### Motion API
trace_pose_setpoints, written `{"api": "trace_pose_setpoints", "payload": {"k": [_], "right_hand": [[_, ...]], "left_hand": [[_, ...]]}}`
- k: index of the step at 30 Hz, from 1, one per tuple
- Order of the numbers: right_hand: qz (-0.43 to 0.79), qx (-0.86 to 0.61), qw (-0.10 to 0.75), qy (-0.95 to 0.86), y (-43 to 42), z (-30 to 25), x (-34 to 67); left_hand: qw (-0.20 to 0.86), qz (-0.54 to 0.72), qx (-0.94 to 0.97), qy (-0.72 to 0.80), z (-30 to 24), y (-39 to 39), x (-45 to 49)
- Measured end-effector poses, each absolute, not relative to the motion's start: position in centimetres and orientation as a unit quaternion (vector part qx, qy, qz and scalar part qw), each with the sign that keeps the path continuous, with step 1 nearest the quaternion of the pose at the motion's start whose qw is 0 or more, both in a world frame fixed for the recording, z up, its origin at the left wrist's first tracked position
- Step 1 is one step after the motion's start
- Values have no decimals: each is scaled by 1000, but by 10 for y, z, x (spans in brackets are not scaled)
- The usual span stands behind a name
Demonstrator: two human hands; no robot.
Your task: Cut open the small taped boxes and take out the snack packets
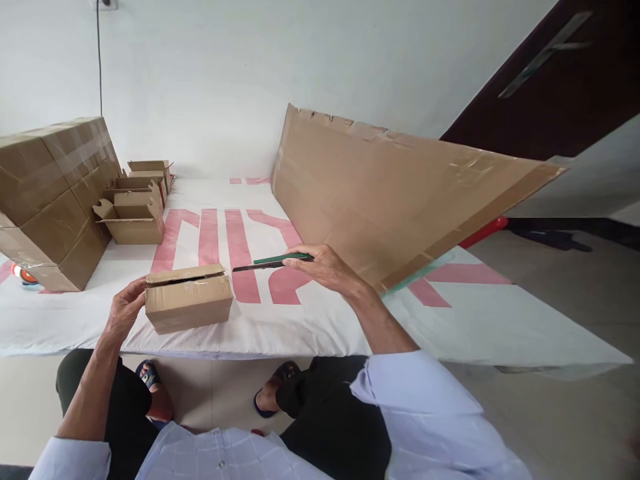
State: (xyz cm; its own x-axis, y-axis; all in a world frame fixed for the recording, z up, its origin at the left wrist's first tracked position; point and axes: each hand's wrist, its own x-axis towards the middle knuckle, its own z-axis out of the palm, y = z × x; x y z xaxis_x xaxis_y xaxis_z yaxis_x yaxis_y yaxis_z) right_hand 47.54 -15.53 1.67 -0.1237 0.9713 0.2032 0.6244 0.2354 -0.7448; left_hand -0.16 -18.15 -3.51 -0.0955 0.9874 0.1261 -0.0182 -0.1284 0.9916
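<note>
A small closed cardboard box (189, 297) sits on a white sheet with red lettering (280, 320) spread on the floor. My left hand (125, 308) grips the box's left end, fingers curled against it. My right hand (325, 267) is closed on a green-handled utility knife (273, 261), held level with its dark blade pointing left toward the box's top right corner. The blade tip hovers just right of the box's taped top flap.
A large flattened cardboard sheet (390, 193) leans up at the right. Several small open boxes (133, 217) stand at the back left beside a big taped carton (50, 193). My knees and sandalled feet (275, 390) are at the sheet's near edge. A dark door (550, 87) is at the right.
</note>
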Motion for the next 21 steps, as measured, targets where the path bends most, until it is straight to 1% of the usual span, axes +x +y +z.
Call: {"api": "trace_pose_setpoints", "payload": {"k": [3, 5, 8, 10, 15, 17, 21], "right_hand": [[215, -588, 429, -651, -164, -44, 484], [177, -601, 454, -633, -171, -87, 478], [136, -629, 442, -625, -182, -142, 459], [123, -639, 428, -628, -188, -164, 447], [58, -674, 334, -656, -199, -184, 436], [39, -669, 331, -665, -201, -185, 435], [4, -653, 363, -664, -204, -184, 434]], "left_hand": [[447, 560, 500, 486, -36, -181, -2], [445, 560, 500, 488, -37, -181, -2], [443, 561, 500, 488, -37, -180, -2], [441, 559, 504, 488, -36, -180, -2], [430, 556, 518, 487, -37, -181, -3], [428, 557, 520, 487, -38, -181, -3], [432, 557, 516, 487, -41, -182, -4]]}}
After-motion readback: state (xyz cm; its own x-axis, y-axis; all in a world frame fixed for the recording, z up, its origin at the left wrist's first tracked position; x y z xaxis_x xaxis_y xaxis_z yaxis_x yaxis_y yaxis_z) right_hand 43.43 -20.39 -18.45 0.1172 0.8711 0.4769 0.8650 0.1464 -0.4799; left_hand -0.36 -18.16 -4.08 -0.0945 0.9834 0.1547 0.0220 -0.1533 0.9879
